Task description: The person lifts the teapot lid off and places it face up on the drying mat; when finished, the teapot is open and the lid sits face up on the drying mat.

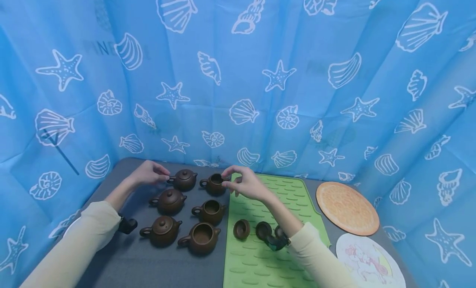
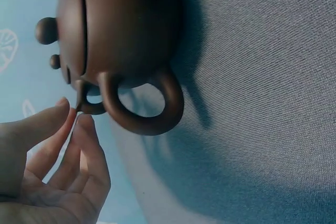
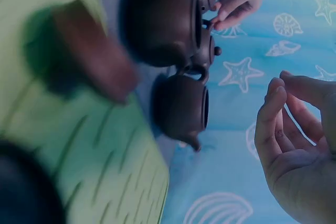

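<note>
Six brown clay teapots in two columns on grey tabletop (image 1: 122, 259), left of green silicone mat (image 1: 260, 263). Left column lidded: far lidded teapot (image 1: 184, 179), middle lidded teapot (image 1: 169, 201), near lidded teapot (image 1: 161, 230). Right column lidless: far open teapot (image 1: 214, 184), middle open teapot (image 1: 210, 211), near open teapot (image 1: 201, 237). Left hand (image 1: 148, 172) at handle side of far lidded teapot; in left wrist view, thumb and forefinger tips (image 2: 79, 121) close together, touching small end of handle, nothing gripped. Right hand (image 1: 245, 183) just above and beside far open teapot, fingers loosely curved and spread, palm empty in right wrist view; contact with rim not determinable. Two loose lids (image 1: 241, 229) on mat near right forearm, a third partly hidden behind wrist camera. Round orange trivet (image 1: 347, 208) and round printed coaster (image 1: 368, 261) right of mat. Blue seashell-print curtain (image 1: 238, 73) behind.
</note>
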A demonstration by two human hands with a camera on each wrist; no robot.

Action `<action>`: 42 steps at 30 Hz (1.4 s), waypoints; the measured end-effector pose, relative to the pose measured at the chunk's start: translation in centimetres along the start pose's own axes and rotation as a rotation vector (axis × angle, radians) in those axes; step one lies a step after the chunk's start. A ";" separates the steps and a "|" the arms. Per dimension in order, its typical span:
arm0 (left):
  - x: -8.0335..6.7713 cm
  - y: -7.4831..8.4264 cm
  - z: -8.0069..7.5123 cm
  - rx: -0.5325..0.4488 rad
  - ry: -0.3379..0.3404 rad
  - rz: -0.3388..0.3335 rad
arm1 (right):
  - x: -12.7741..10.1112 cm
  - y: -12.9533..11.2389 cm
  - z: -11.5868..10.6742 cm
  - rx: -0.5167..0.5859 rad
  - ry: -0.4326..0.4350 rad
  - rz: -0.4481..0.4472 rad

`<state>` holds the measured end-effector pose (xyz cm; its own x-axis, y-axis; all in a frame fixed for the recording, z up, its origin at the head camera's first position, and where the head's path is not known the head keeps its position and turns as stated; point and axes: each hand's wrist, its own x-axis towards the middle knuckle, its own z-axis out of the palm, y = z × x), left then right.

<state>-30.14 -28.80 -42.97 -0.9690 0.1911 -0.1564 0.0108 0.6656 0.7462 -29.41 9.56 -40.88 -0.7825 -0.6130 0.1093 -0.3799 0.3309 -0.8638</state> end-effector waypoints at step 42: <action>1.4 -1.8 1.1 -0.090 0.052 -0.158 | 12.7 -0.4 11.1 0.205 0.145 0.324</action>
<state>-31.24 -28.92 -45.22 -0.9685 0.0502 -0.2439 -0.1621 0.6164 0.7706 -33.71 -6.27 -44.63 -0.9126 -0.3881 -0.1286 -0.0078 0.3311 -0.9436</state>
